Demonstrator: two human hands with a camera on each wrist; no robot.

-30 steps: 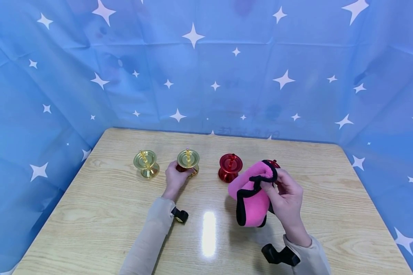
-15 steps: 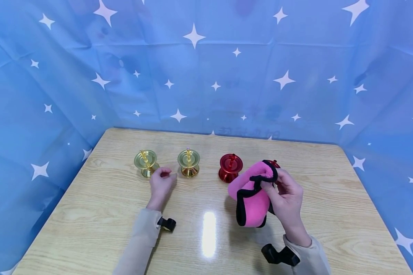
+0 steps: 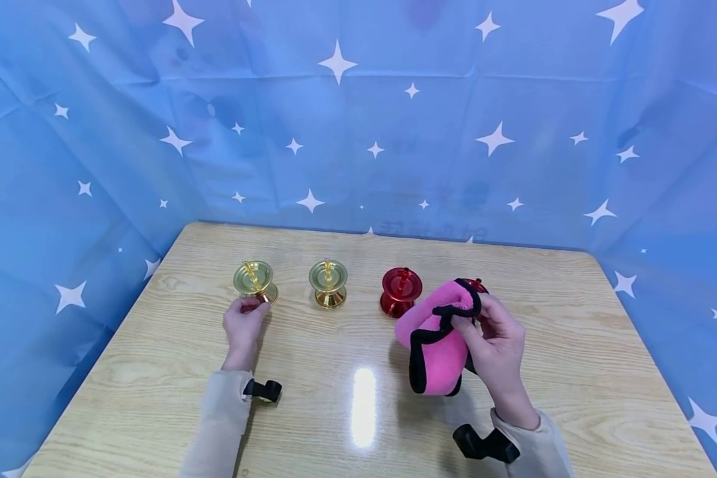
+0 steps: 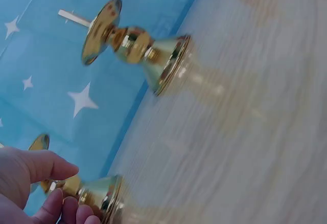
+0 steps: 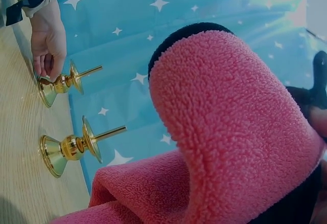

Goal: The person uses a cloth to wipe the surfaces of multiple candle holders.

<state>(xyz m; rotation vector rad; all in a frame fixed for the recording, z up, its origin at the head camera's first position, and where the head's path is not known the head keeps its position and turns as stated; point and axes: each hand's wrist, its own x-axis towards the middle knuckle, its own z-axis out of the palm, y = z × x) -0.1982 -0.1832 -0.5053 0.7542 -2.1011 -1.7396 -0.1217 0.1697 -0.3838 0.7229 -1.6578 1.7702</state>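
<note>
A gold candle holder (image 3: pixel 253 280) with a dish and a thin upright spike stands at the left of the row. Close in front of its stem and base is my left hand (image 3: pixel 243 323). In the left wrist view, the thumb and loosely bent fingers (image 4: pixel 51 206) of that hand are apart, the holder's stem showing between them. My right hand (image 3: pixel 500 345) pinches a pink fleecy cloth (image 3: pixel 445 358) with black edging, folded over and held above the table. A second gold candle holder (image 3: pixel 328 282) stands upright to the right of the first.
A red candle holder (image 3: pixel 401 292) stands right of the gold ones. Another red one (image 3: pixel 477 285) is mostly hidden behind the cloth and right hand. All are on a wooden table (image 3: pixel 155 372), before a blue star-patterned curtain (image 3: pixel 358 172).
My left hand has left the second gold candle holder and moved left to the leftmost one. The right hand and pink cloth stay in place.
</note>
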